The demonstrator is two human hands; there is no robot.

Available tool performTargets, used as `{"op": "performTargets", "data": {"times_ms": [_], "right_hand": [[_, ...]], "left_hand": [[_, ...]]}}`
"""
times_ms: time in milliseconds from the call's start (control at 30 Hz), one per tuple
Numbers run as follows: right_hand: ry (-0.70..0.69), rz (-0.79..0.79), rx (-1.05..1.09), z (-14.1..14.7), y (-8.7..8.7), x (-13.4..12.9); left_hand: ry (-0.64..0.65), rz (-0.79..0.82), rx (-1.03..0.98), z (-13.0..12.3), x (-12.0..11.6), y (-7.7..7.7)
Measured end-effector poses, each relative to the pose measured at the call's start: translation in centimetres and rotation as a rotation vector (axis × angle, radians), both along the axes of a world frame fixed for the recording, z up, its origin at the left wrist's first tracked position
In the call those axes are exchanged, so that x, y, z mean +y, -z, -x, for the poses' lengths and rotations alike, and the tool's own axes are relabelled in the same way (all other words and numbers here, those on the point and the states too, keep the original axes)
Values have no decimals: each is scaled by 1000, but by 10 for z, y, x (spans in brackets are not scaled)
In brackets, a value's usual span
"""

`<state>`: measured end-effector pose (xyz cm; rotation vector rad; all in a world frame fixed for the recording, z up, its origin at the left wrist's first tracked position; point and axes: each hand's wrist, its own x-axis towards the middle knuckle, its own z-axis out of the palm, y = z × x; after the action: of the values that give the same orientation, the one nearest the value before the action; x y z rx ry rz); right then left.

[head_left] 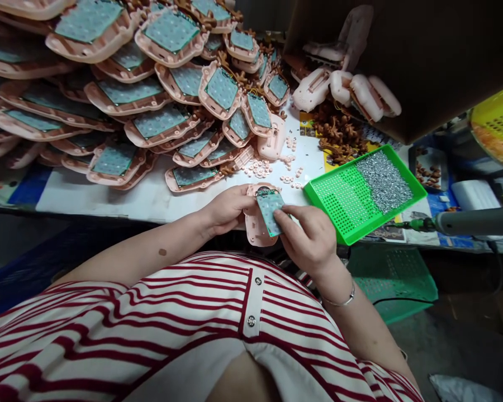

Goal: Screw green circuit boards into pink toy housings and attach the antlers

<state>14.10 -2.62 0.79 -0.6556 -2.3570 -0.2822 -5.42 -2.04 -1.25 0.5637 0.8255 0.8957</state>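
A pink plastic shell point(256, 228) is held at its left edge by my left hand point(231, 209), low in front of my striped shirt. Over the shell lies a green-edged circuit board point(268, 211) with a pale blue face, tilted and sticking out past the shell's right side. My right hand point(308, 234) pinches the board's right edge between thumb and fingers. Small pink parts point(257, 167) lie scattered on the white table point(159, 195) just beyond the shell.
Stacks of pink shells with boards point(121, 92) fill the left and back. At the right are a green tray point(343, 226) of small metal pieces, brown parts point(339, 134), a cardboard box point(419, 67) holding pink pieces, and a powered screwdriver point(478, 221) pointing left.
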Motion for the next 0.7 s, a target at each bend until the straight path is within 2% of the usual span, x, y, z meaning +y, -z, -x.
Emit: {"op": "performTargets", "data": {"times_ms": [167, 400, 567, 700], "right_hand": [[-51, -86, -27, 6, 7, -5], [-30, -107, -57, 13, 5, -6], [-7, -123, -57, 13, 5, -8], [1, -113, -54, 13, 6, -9]], "left_hand": [[-74, -22, 23, -3, -3, -3], [-64, -95, -20, -2, -3, -1], [-105, -109, 12, -3, -3, 1], [-79, -114, 31, -3, -3, 1]]}}
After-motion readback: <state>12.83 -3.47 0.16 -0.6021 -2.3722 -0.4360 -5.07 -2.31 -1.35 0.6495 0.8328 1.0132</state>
